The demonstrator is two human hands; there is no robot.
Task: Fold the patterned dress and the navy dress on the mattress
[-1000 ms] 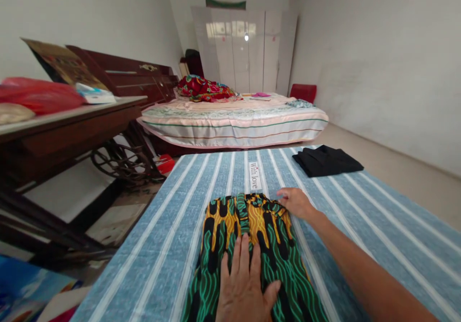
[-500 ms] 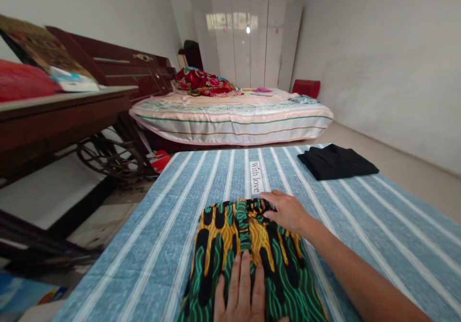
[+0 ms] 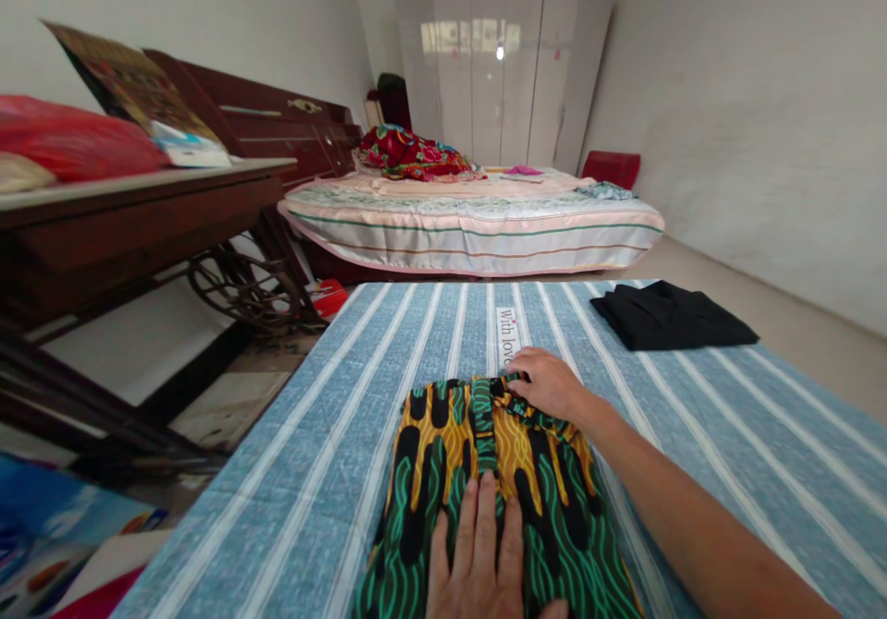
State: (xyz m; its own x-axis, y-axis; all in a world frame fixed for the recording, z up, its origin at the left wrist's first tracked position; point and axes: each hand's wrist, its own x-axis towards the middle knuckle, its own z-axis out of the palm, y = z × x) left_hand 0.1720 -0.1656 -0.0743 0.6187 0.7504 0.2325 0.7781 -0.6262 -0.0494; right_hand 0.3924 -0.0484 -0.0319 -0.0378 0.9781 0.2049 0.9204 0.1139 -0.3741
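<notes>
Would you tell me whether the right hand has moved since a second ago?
Yes: the right hand slid left along the patterned garment's far edge, nearer the With love label.

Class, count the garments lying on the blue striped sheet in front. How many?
2. The green-and-orange patterned garment lies near the middle under the left hand, the right hand at its far edge; the black garment lies far right. Others may be out of frame.

**Folded cloth** [image 3: 554,499]: black ground with green wavy lines and orange-yellow patches.
**Sheet** [image 3: 333,434]: blue with white lengthwise stripes; white label [image 3: 505,337] with dark lettering.
**Folded garment** [image 3: 672,319]: plain black.
**Mattress** [image 3: 471,231]: pale pink with thin green and orange stripes.
**Wardrobe** [image 3: 485,92]: glossy white.
</notes>
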